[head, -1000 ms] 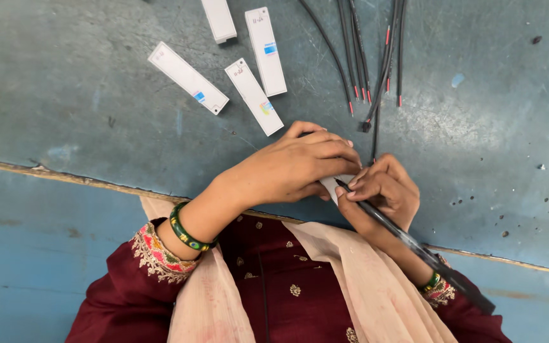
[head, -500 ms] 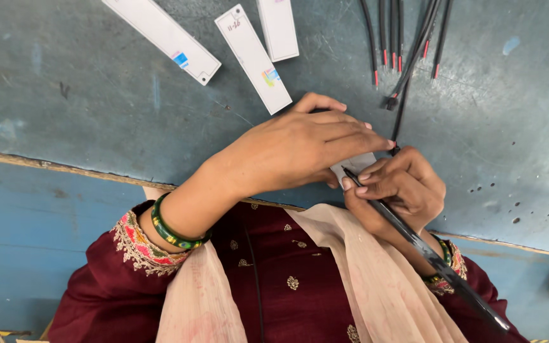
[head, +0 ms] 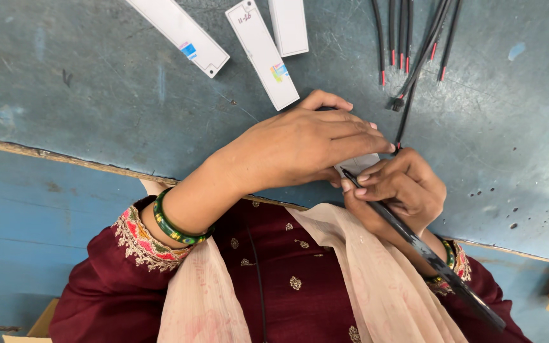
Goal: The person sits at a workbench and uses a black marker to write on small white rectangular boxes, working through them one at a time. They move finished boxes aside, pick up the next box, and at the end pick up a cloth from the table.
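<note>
Head view, worktop: a worn blue-grey worktop (head: 96, 108) fills the far part of the picture; its near edge runs from the left to the lower right.
Head view, left hand: the left hand (head: 300, 143) comes in from the near left and lies with its back up, fingers stretched to the right.
Left grip: the fingers and thumb are closed over a small white piece (head: 358, 162); only one corner of the piece shows under the fingertips.
Head view, right hand: the right hand (head: 405, 190) is just beside the left one, on its right and nearer to the body, and it touches the left fingertips.
Right grip: curled tight around a long black tool (head: 414, 238), pinched near the tip; the handle runs to the near right, past the wrist.
Tool tip: it meets the small white piece, just above the near edge of the worktop.
Thin black cable: a thin black cable (head: 404, 124) goes from between the hands to the far side.
Far right: a row of black wires with red ends (head: 392, 38) lies on the worktop.
Far middle: three flat white strips (head: 262, 54) lie side by side, well apart from the hands.
Wrists: a green bangle (head: 171, 225) is on the left wrist.
Near side: a dark red garment (head: 274, 279) and a pale scarf (head: 376, 292).
</note>
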Available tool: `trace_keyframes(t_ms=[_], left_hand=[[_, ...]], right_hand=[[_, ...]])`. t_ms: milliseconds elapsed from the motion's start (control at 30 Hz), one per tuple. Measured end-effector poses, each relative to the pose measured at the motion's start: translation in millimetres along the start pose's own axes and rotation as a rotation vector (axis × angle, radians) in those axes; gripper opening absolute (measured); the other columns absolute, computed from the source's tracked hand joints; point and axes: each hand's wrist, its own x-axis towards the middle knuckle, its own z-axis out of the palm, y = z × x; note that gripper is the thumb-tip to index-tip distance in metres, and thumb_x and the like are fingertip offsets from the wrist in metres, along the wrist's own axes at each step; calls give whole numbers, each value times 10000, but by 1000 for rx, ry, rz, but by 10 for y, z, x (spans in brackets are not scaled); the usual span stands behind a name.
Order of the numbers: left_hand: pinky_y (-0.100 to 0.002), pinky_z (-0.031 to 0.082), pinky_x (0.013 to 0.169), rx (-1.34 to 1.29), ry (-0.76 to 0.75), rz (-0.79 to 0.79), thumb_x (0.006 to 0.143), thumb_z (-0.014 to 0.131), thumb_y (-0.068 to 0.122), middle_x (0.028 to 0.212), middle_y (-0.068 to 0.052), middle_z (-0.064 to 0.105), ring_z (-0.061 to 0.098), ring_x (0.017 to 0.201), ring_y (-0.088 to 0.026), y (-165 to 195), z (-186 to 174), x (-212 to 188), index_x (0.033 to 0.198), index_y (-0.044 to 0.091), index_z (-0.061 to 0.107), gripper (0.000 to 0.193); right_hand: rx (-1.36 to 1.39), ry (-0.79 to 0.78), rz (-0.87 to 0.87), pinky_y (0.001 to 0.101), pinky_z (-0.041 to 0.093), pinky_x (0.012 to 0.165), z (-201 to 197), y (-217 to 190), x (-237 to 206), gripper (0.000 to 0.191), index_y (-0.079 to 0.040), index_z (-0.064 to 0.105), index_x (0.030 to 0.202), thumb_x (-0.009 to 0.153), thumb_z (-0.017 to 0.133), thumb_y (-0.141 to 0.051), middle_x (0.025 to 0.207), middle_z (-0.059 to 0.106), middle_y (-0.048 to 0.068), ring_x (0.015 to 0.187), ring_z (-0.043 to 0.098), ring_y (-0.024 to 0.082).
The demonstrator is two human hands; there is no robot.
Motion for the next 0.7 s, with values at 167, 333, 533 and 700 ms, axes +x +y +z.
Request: trace_keyframes(t_ms=[167,333,533,700], left_hand=[[-427,367,1164,1,-4,-5,721,871,218,1314,0,679,623,1267,-180,-10,8,-3,1366,141,578,713],[-424,367,1166,9,-4,-9,714,874,223,1315,-1,681,622,1269,-181,-14,21,-6,1364,148,582,716],[-426,367,1164,9,3,-9,711,876,230,1318,-2,683,627,1263,-175,-22,31,-1,1368,144,583,725],[-425,367,1163,6,3,5,714,881,225,1320,-10,681,627,1267,-181,-35,34,-4,1371,140,582,727]], right_hand=[[-5,22,21,226,565,619,16,-9,-16,302,-43,602,749,793,885,52,846,592,78,762,692,133],[-25,20,17,228,563,615,13,-9,-18,301,-45,607,746,790,893,41,846,594,80,760,690,134],[-34,25,21,221,558,601,28,-11,-4,316,-50,597,735,789,896,37,841,593,79,748,688,126],[-17,13,39,223,557,619,14,-35,1,317,-54,593,751,807,890,41,857,597,77,768,684,126]])
